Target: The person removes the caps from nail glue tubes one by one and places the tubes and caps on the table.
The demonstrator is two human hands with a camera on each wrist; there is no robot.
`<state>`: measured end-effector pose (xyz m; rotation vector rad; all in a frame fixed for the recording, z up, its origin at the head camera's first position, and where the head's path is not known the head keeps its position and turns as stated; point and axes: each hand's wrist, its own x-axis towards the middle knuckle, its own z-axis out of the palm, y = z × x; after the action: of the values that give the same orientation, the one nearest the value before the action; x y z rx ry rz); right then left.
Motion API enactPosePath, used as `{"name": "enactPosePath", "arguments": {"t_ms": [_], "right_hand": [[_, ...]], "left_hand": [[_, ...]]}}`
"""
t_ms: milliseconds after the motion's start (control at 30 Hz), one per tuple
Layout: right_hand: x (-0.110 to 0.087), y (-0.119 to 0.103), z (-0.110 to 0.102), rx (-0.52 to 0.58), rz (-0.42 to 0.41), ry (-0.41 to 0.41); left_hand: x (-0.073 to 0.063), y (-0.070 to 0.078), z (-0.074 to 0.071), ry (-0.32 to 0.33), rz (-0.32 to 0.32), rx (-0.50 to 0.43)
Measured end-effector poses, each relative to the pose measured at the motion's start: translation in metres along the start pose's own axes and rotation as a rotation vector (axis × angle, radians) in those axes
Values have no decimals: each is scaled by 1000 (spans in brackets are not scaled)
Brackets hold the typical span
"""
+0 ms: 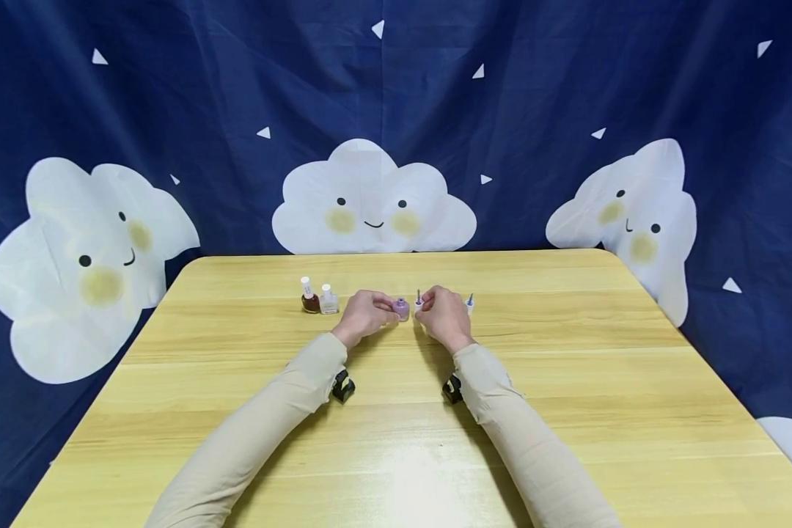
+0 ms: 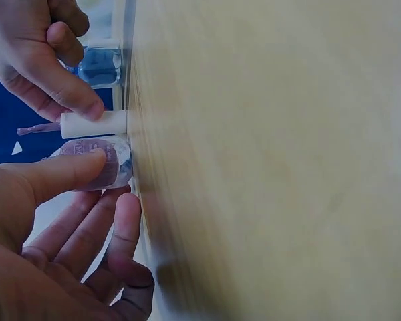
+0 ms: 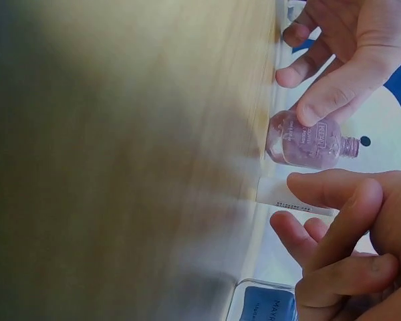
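Observation:
At the table's far side my left hand (image 1: 366, 315) holds an uncapped nail polish bottle (image 3: 307, 142) of pale purple polish, thumb on its label and bare neck up. Just to the right, my right hand (image 1: 445, 317) pinches a white nail polish cap (image 2: 93, 124) between thumb and finger. The cap stands upside down with its purple-coated brush (image 2: 37, 129) pointing up. Beside the right hand is a blue nail polish bottle (image 2: 99, 65), hidden in the head view. Past that hand a second white cap (image 1: 470, 308) stands with a blue brush upward.
Left of my left hand stand two capped nail polish bottles, one dark red (image 1: 311, 303) and one clear (image 1: 328, 302). The wooden table (image 1: 396, 425) ends just behind the bottles, with a blue cloud-print curtain (image 1: 224, 88) beyond.

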<state>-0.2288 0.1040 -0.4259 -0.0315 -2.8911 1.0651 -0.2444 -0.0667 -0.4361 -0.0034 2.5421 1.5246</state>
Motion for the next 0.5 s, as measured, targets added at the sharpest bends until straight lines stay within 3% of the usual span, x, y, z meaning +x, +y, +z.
{"name": "enactPosePath", "arguments": {"t_ms": [267, 500], "right_hand": [[-6, -2, -6, 17, -30, -1], [-15, -7, -28, 9, -53, 21]], "left_hand": [[-4, 0, -7, -74, 3, -39], [-21, 9, -31, -123, 8, -33]]}}
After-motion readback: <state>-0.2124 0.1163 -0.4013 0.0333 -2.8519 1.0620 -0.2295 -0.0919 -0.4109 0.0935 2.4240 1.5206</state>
